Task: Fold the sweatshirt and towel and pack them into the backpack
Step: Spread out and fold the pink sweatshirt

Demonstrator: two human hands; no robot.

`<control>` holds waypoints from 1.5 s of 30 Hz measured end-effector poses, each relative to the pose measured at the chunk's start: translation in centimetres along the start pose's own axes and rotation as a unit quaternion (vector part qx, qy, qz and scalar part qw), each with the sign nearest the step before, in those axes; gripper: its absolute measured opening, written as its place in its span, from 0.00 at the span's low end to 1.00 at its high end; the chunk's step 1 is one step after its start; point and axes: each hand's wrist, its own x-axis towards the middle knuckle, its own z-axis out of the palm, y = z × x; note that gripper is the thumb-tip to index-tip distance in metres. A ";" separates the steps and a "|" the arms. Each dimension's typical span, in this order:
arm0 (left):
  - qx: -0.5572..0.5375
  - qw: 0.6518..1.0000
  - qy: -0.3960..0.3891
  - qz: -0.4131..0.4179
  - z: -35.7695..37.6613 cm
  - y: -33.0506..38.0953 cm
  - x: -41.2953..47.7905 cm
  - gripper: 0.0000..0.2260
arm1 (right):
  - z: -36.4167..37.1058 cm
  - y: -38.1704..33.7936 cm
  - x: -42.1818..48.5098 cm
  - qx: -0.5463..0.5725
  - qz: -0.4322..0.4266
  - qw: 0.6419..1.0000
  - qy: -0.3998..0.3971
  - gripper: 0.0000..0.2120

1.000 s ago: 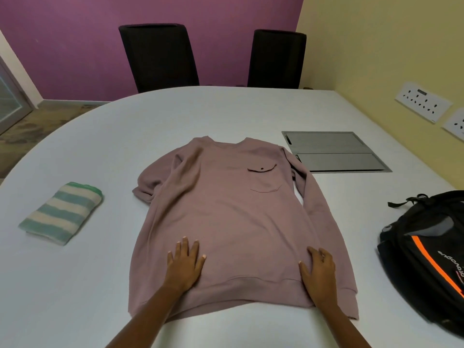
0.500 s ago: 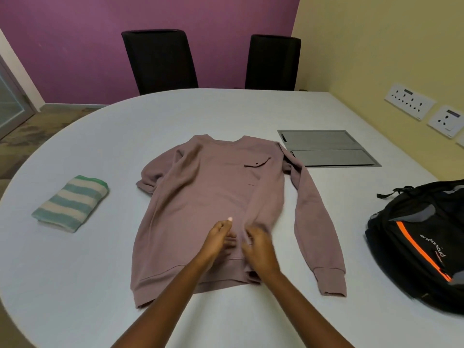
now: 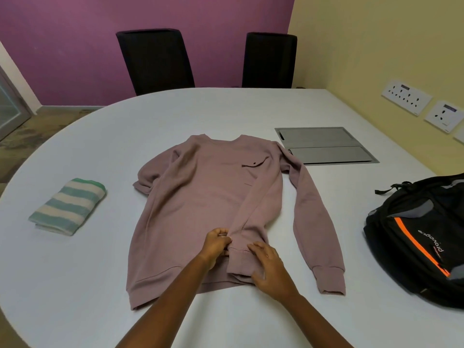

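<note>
Together on the sweatshirt (image 3: 200, 197), left hand (image 3: 216, 244) pinches, right hand (image 3: 268, 268) lies flat.

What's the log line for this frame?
step: sweatshirt right side folded over middle | left hand: pinches fold edge | right hand: rests on fold | towel: folded, left | backpack: right

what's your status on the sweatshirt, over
Left hand pinches sweatshirt fold, right hand rests on it. Right side folded in, its sleeve out. Towel, backpack aside, nothing blocking.
</note>
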 end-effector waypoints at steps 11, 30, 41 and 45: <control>-0.116 0.991 -0.072 0.019 2.3 0.2 -1.2 0.04 | 0.3 -0.2 -1.0 0.010 0.030 0.986 0.162 0.23; 0.682 0.711 -0.136 0.100 -5.0 -6.2 -2.4 0.67 | -1.9 6.0 -9.6 0.087 0.345 0.890 0.285 0.10; 0.729 0.663 -0.032 0.170 -9.4 -7.7 -4.3 0.44 | -2.9 4.5 -8.3 -0.213 0.196 0.939 0.188 0.20; 0.745 0.624 0.016 0.235 -12.3 -9.2 -4.5 0.25 | -3.2 4.7 -7.8 -0.277 0.172 0.933 0.150 0.26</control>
